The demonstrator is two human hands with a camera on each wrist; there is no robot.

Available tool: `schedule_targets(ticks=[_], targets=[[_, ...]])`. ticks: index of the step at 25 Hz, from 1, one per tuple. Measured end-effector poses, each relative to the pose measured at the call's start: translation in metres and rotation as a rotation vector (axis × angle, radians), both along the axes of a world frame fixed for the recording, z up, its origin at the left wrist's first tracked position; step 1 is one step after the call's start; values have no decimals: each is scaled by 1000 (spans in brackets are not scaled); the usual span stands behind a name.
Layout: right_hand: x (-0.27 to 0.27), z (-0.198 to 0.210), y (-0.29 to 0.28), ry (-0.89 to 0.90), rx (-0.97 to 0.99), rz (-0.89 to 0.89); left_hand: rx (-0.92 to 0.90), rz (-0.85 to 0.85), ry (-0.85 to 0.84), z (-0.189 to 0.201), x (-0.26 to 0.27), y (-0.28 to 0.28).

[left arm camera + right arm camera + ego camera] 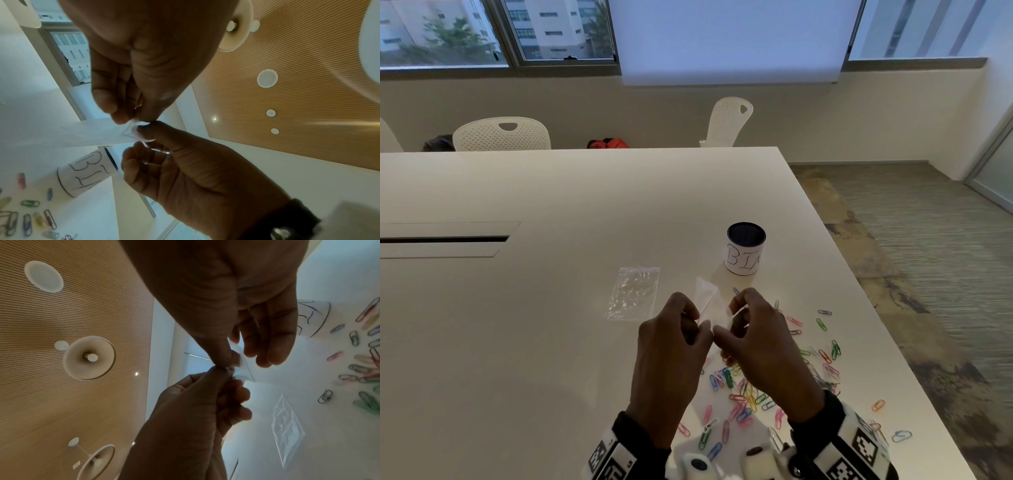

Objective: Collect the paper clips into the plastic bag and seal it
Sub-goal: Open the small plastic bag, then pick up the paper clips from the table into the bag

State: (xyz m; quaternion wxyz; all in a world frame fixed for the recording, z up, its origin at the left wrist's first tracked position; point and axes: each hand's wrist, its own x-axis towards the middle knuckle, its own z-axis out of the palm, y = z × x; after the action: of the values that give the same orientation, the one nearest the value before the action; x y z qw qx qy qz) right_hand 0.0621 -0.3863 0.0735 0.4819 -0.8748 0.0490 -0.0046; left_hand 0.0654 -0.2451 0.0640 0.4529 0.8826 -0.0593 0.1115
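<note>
Clear plastic bag [709,305] is pinched at its mouth between left hand [671,346] and right hand [756,339], raised above the worktop [551,205], likely to pry it open; paper clips [743,397] lie scattered beneath.

An office meeting room — long white table [551,205], perforated chairs [501,135], roller blind [732,41].

White table [551,205], two white chairs [501,134] behind, windows [500,31], lowered blind [729,41], mottled carpet [911,222].
</note>
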Motion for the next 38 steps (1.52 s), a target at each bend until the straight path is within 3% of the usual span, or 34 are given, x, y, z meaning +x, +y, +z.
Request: schedule_targets(ticks=[7,15,21,25,30,38], targets=[[1,-3,-3,-75,-215,-75,71,26,-12,2,-1,2],[13,-8,-1,-109,-214,-61,138,29,27,1,-5,3],[11,1,-6,-129,-90,9,88,63,-20,4,-7,10],[11,6,-12,-196,-125,1,110,-108,-26,5,-13,29],[10,13,-15,-114,-55,86,397,-380,29,-5,4,46],[8,19,-13,-44,17,153,260,-368,-36,-25,12,43]])
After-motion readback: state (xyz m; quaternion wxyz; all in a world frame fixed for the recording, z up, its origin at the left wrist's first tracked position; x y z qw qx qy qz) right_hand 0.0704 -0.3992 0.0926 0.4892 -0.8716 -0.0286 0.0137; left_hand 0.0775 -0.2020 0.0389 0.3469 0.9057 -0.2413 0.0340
